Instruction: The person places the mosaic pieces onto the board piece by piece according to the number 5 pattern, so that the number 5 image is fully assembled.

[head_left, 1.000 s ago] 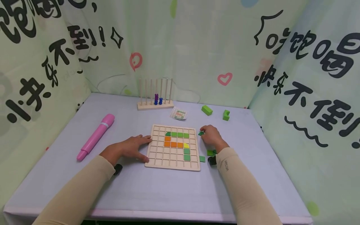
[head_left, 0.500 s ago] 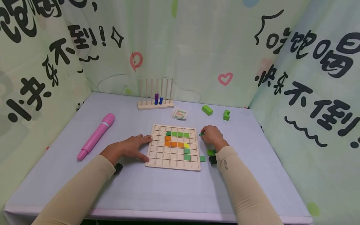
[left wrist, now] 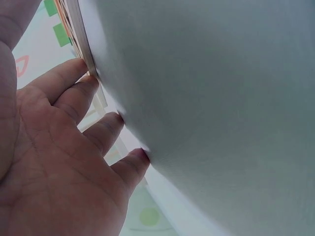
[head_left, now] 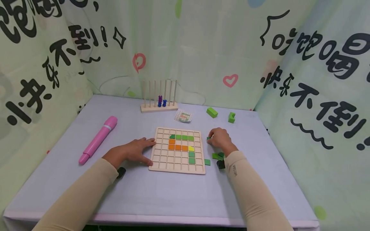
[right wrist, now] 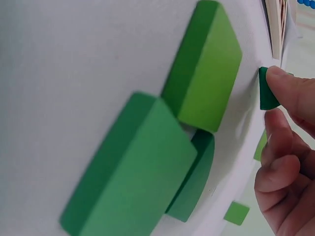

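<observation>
A wooden grid board [head_left: 162, 160] lies on the table, with green, orange and yellow tiles [head_left: 178, 147] set in some of its squares. My left hand [head_left: 134, 150] is spread along the board's left edge, thumb near the front corner. In the left wrist view its fingertips [left wrist: 88, 81] touch the board's side and the cloth. Just off the board's right edge, my right hand [head_left: 220, 139] pinches a small dark green tile [right wrist: 267, 91] between thumb and fingers. Green tiles [right wrist: 133, 172] lie close by that wrist, one flat beside the board's right edge.
At the back stands a wooden peg rack [head_left: 159, 108] with purple and blue beads. A small pattern card [head_left: 183, 116] lies before it. Two green blocks, one plain [head_left: 212, 112] and one notched [head_left: 231, 117], sit at back right. A pink stick-shaped object [head_left: 98, 141] lies left.
My right hand has shifted slightly right and turned the small green tile, which shows less in the head view. The left hand and board stay in place.
</observation>
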Tool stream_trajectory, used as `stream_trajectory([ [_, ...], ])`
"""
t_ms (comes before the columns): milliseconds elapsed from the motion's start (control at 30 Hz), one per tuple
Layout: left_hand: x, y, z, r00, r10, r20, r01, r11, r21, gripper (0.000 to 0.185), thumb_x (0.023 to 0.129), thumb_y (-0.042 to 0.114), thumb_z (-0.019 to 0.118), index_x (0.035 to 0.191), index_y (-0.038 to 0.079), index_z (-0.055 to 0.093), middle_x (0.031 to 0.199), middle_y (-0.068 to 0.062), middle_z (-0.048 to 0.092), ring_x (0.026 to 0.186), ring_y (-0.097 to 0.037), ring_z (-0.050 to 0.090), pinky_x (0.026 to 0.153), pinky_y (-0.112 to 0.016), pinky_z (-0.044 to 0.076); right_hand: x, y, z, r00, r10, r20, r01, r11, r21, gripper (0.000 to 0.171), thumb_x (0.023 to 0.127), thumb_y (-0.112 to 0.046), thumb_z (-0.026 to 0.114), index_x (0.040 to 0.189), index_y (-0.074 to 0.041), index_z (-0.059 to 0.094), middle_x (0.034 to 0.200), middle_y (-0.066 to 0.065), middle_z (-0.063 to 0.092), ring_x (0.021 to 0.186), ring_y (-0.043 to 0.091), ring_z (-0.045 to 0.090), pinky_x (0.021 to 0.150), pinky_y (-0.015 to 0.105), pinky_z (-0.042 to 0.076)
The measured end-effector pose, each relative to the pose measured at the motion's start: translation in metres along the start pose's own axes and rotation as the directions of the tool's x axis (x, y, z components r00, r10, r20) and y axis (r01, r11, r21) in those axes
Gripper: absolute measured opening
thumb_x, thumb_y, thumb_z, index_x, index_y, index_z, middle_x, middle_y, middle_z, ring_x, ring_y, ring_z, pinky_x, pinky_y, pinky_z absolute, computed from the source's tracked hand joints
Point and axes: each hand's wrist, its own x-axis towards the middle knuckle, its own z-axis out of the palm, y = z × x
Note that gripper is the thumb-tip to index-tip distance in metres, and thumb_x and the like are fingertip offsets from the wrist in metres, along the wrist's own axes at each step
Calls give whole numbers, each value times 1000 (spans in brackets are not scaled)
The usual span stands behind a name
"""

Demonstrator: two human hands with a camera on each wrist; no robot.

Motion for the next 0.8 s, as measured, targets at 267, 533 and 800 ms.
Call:
stream_trajectory([
  [267,0,-1,-1,1000,11,-1,-11,1000,8,103,80,53,87,163,18,36,173,-6,26,159,-44,16,124,-65,23,-9,1,-4,996,-84,18,82,995,56,19,95,-16,76,110,-6,74,104,11,68,94,25,59,80,36,51],
  [533,-1,0,-2,1000,9,-6,-9,1000,-1,102,80,52,87,163,18,37,173,-7,26,158,-45,17,124,-66,24,-35,-5,-8,985,-167,46,154,965,212,15,93,-19,78,102,-9,71,96,7,67,87,23,57,71,31,47],
  [800,-1,1,-1,1000,26,0,-26,1000,-3,102,81,52,86,162,17,37,173,-7,26,158,-45,15,124,-66,23,-65,-11,2,961,-255,108,209,925,317,11,92,-18,79,95,-10,71,89,3,66,84,19,55,70,30,44],
])
